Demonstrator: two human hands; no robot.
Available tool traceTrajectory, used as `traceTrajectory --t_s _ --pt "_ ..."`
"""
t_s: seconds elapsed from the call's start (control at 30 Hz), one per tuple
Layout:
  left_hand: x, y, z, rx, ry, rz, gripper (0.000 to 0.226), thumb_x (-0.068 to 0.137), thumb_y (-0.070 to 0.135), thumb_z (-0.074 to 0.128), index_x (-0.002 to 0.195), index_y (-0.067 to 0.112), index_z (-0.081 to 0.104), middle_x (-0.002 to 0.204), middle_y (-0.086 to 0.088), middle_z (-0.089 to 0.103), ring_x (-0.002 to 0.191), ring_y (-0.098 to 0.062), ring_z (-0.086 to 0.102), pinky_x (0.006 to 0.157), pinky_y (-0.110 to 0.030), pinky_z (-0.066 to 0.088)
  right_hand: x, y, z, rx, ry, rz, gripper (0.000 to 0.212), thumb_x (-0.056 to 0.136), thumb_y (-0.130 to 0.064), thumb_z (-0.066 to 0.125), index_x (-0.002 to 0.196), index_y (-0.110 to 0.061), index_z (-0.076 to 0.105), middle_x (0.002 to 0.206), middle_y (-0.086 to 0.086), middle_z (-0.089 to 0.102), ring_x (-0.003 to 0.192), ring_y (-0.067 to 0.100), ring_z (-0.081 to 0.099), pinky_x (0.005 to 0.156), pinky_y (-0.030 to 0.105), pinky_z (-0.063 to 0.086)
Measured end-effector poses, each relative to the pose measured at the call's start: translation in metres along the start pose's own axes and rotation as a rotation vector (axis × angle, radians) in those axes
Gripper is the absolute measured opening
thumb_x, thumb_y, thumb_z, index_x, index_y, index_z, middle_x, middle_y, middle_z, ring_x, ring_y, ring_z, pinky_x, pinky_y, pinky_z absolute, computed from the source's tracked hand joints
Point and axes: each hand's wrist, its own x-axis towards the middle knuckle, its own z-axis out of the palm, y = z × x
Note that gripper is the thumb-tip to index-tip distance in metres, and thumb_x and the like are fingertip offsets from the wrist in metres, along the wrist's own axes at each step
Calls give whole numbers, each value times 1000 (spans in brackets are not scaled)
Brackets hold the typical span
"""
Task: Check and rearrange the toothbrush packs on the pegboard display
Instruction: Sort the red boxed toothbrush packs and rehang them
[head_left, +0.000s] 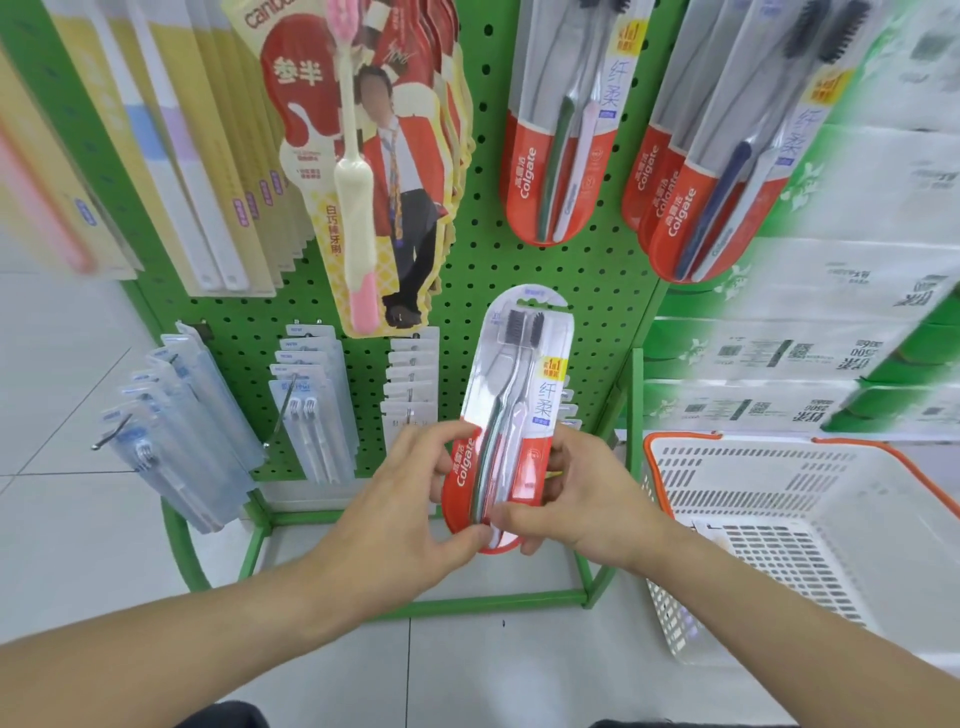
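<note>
Colgate twin toothbrush pack (511, 415) | red base, clear blister | upright, before green pegboard (587, 270)

both forearms are showing bare from the bottom corners, with no sleeve reaching into view. the left hand (415, 499) and right hand (576, 499) are wearing no gloves, rings or watch, and the wrists are bare too. the nails are looking short and unpainted. at the bottom edge, dark clothing (228, 716) is peeking in, too cropped to tell more.
</note>
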Motion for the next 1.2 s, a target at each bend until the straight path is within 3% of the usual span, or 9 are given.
traceTrajectory --t_s 0.17,0.37,0.53,0.67,0.77,0.83,1.03,1.13,1.2 --pt "-3 -3 0 15 -63 40 72 86 37 75 148 36 37 114 21 45 115 6 46 90 -3 36 -2 1 0 82 -30 -27 46 79 -1 83 118 -13 61 99 13 75 76 41 73 59 44 62" --pt "-6 0 2 -9 -29 33 54 84 33 76 127 41 46 101 21 56 107 1 53 87 -6 37 -6 -1 0 151 -89 -8 37 86 -17 74 117 -5 57 107 25 67 79 36 74 67 51 63" --pt "-3 1 1 -88 -46 -72 64 66 63 62 124 39 48 95 18 60 96 -3 59 81 -21 48 -7 0 -3 139 -185 -25 38 87 -11 76 120 -6 59 111 24 65 88 43 73 77 54 61" --pt "-3 3 0 -219 -60 -172 55 80 36 79 123 35 45 98 8 61 77 -12 69 74 -33 57 -7 1 -4 95 -164 -59 41 82 -9 80 120 -9 64 108 15 71 89 39 73 80 50 60" --pt "-2 4 0 -344 -45 -215 45 87 17 74 120 29 46 103 1 61 75 -18 71 79 -42 59 -7 3 -2 36 -142 -71 42 78 -7 85 115 -11 66 107 3 73 101 18 70 83 33 57" --pt "-1 6 0 -421 -81 -225 42 89 6 69 120 25 48 105 -1 63 76 -24 71 79 -43 60 -6 5 1 -12 -106 -60 48 70 -11 91 110 -14 64 111 -2 70 111 12 65 90 33 56" --pt "0 1 -8 -616 -369 -232 63 75 -1 67 133 21 53 123 -9 68 95 -36 71 91 -44 58 -2 6 -1 -115 -64 33 73 45 -40 99 99 -23 54 104 -5 68 79 16 66 78 47 58" --pt "0 -2 -12 -668 -432 -268 63 71 -2 66 130 17 58 121 -13 70 99 -36 68 92 -44 58 0 7 -4 -144 -67 63 67 47 -27 101 93 -17 53 85 -12 69 71 16 65 74 52 59" --pt "1 -1 -14 -690 -436 -283 55 74 2 66 127 15 60 118 -12 71 105 -35 69 91 -45 59 3 8 -3 -157 -51 71 66 44 -24 103 87 -22 53 89 -2 71 70 19 65 71 54 58"
